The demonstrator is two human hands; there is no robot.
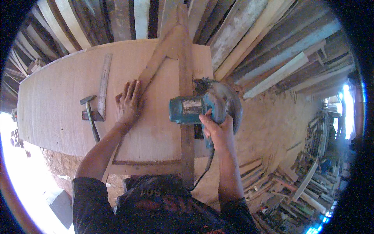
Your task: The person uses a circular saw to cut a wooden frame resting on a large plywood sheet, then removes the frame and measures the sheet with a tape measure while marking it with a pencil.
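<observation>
My right hand (219,126) is wrapped round the handle of a teal circular saw (187,110). The saw sits at the right edge of a pale wood panel (58,89), across a long straight wooden strip (186,78), with its round guard on the outer side. Its dark cord (207,165) runs down towards my body. My left hand (130,103) lies flat with fingers stretched out, on the lower end of a slanting wooden brace (154,64) and the panel beside it. The blade is hidden.
A hammer (90,113) and a metal try square (104,84) lie on the panel left of my left hand. Many boards (233,35) lean along the far side. Sawdust-coloured ground (265,124) spreads to the right, with a pile of wood scraps (300,179) beyond.
</observation>
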